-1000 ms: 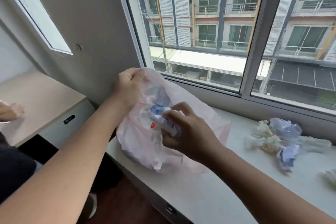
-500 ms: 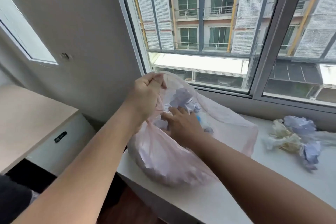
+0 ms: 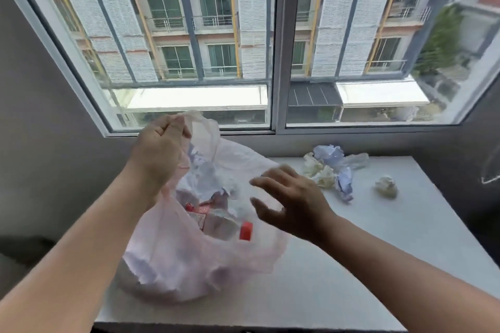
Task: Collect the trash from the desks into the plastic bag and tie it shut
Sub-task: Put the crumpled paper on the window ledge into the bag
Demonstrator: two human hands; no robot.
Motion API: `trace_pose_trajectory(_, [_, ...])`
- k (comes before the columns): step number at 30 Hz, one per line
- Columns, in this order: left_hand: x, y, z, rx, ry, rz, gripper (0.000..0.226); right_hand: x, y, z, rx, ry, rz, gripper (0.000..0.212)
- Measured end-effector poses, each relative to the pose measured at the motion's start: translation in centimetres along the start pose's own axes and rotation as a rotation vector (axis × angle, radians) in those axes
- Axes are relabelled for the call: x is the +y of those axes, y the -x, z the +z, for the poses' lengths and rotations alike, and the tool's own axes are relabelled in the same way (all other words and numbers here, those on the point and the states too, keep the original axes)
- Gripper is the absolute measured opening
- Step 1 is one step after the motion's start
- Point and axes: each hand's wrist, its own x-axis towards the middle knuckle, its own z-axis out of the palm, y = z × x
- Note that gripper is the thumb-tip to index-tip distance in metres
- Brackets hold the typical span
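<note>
A thin pink plastic bag (image 3: 173,265) sits on the white desk (image 3: 378,251) under the window. My left hand (image 3: 158,152) grips the bag's upper rim and holds the mouth up. Inside lie crumpled papers and a clear bottle with a red cap (image 3: 245,231). My right hand (image 3: 292,201) hovers over the bag's right side, fingers spread and empty. A pile of crumpled paper and plastic (image 3: 331,171) lies on the desk to the right. A single paper ball (image 3: 386,187) sits further right.
A large window (image 3: 278,43) runs along the far edge of the desk. Grey walls close in on the left and right. The desk's front edge (image 3: 243,326) is near the bottom of the view.
My right hand has come out of the bag empty and now hovers beside it. The view has swung right, and my left hand keeps hold of the rim.
</note>
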Motion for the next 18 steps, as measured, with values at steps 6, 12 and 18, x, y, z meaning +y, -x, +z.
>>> trace_pose_trajectory(6, [-0.6,0.1,3.2,0.059,-0.065,0.011,0.033,14.9,6.7,-3.9,-0.431,0.37,0.75,0.087])
trace_pose_trajectory(12, [-1.9,0.1,4.8,0.183,-0.145,-0.033,0.029,21.4,12.6,-3.3,-0.758,0.32,0.933,0.108])
trace_pose_trajectory(18, [-1.4,1.1,6.0,0.346,-0.254,-0.084,0.038,21.6,12.7,-0.2,-0.701,0.386,0.675,0.089])
